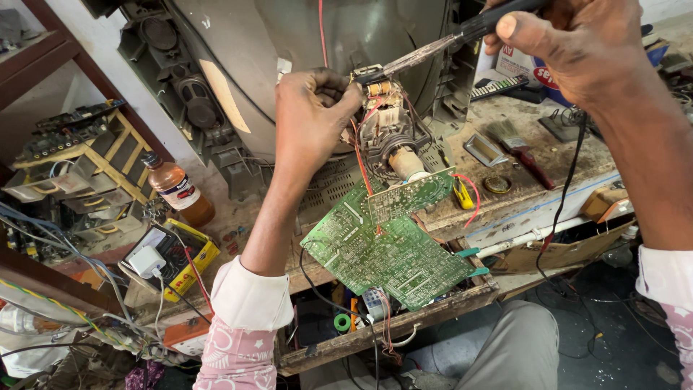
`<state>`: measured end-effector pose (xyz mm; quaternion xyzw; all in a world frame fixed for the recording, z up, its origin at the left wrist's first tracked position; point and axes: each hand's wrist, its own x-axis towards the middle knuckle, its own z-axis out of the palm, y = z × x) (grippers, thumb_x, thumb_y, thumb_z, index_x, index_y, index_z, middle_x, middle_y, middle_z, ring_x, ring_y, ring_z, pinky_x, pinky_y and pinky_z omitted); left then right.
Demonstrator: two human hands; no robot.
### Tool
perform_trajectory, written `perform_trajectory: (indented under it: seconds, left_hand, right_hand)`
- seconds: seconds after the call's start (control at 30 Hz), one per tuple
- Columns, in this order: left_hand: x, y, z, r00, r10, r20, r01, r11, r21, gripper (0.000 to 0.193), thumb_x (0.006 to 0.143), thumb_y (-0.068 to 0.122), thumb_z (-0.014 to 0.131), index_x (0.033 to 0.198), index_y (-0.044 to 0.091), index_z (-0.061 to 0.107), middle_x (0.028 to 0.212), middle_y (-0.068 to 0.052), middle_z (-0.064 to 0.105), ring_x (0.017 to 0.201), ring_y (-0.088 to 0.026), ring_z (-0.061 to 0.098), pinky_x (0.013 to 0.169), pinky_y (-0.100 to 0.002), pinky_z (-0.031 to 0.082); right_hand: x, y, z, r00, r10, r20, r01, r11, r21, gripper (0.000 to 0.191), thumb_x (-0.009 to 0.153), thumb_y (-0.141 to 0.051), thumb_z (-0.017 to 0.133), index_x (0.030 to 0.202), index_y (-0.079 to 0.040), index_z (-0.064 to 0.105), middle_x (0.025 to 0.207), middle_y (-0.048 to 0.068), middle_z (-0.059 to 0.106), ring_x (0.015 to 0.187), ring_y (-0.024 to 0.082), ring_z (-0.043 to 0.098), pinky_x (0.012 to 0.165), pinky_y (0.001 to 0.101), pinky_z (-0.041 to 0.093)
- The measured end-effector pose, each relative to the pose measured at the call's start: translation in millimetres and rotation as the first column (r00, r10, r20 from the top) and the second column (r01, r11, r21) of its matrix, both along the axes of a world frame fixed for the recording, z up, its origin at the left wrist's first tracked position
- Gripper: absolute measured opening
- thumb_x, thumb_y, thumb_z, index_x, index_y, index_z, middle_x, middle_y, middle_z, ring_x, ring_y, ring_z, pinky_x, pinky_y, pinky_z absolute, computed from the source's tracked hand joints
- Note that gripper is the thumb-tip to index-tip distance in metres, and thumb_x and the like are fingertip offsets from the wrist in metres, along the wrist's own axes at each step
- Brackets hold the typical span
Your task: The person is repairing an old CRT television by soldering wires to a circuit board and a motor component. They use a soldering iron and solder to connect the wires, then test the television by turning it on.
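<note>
Iron: one soldering iron (433, 49), gripped in the right hand (570, 43) at top right; its tip touches the coil block (381, 88) on the tube neck (393, 141)
Left hand: left hand (312, 115) pinched narrow on something small just beside the coil block; what it holds I cannot tell
Tube: one grey picture tube (303, 50), back facing the person, neck pointing down over the table (520, 198)
Boards: two green circuit boards, a small board (411, 195) at the neck's end and a large board (382, 249) hanging over the table edge
Wires: red wires (359, 155) run from the neck to the boards
Table: worn and dusty; one brush (516, 144), one remote (498, 87)
Left side: one brown bottle (177, 189), one yellow meter (173, 260), a wooden shelf (79, 155) of parts
Floor: dark, cables trailing
</note>
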<state>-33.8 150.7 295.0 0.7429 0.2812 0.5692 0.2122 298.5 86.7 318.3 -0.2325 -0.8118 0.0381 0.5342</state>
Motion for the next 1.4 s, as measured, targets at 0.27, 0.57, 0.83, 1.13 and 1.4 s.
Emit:
perform_trajectory:
  seconds: [0.27,0.57,0.83,1.13,1.4]
  left_hand:
    - [0,-3,1,1.000,-0.022,-0.013,0.022,0.999,0.035,0.020,0.088,0.013,0.073,0.086,-0.007,0.076,0.067,-0.001,0.071,0.058,-0.002,0.061,0.053,-0.021,0.049]
    - [1,-2,1,1.000,-0.021,-0.016,0.022,0.999,0.031,0.019,0.088,0.011,0.072,0.083,-0.007,0.074,0.066,-0.002,0.070,0.058,-0.003,0.059,0.053,-0.022,0.048]
    - [2,0,0,1.000,-0.010,-0.024,0.011,0.999,0.048,0.018,0.088,0.010,0.072,0.081,-0.007,0.074,0.066,-0.001,0.069,0.058,-0.002,0.058,0.053,-0.022,0.046]
    - [4,0,0,1.000,-0.025,0.001,0.025,0.999,0.042,0.017,0.088,0.009,0.072,0.080,-0.006,0.073,0.066,-0.001,0.069,0.058,-0.001,0.059,0.052,-0.021,0.047]
    - [5,-5,0,1.000,-0.007,0.010,0.007,0.999,0.044,0.016,0.087,0.008,0.072,0.082,-0.006,0.074,0.066,0.000,0.069,0.057,-0.001,0.058,0.051,-0.021,0.046]
  right_hand:
    - [8,2,-1,0.999,-0.027,0.032,0.027,0.999,0.029,0.028,0.115,-0.020,0.077,0.105,-0.001,0.060,0.097,0.006,0.068,0.091,0.016,0.073,0.087,0.0295,0.064]
    - [-8,-13,5,1.000,-0.007,-0.026,0.005,0.998,-0.065,0.026,0.107,-0.022,0.079,0.115,-0.002,0.065,0.103,0.004,0.069,0.094,0.012,0.069,0.085,0.0254,0.059]
    - [-5,-10,11,0.996,0.033,0.083,-0.033,0.999,0.000,0.029,0.110,-0.028,0.072,0.117,-0.001,0.063,0.104,0.005,0.069,0.099,0.014,0.072,0.089,0.0288,0.062]
    - [-12,-10,24,0.997,-0.037,0.070,0.045,0.992,-0.117,0.025,0.112,-0.025,0.071,0.111,0.000,0.068,0.099,0.007,0.070,0.093,0.017,0.071,0.086,0.0329,0.061]
    - [-7,-17,15,0.993,-0.081,0.088,0.087,0.994,-0.067,0.024,0.114,-0.024,0.070,0.114,0.000,0.067,0.100,0.007,0.070,0.095,0.018,0.072,0.090,0.0325,0.060]
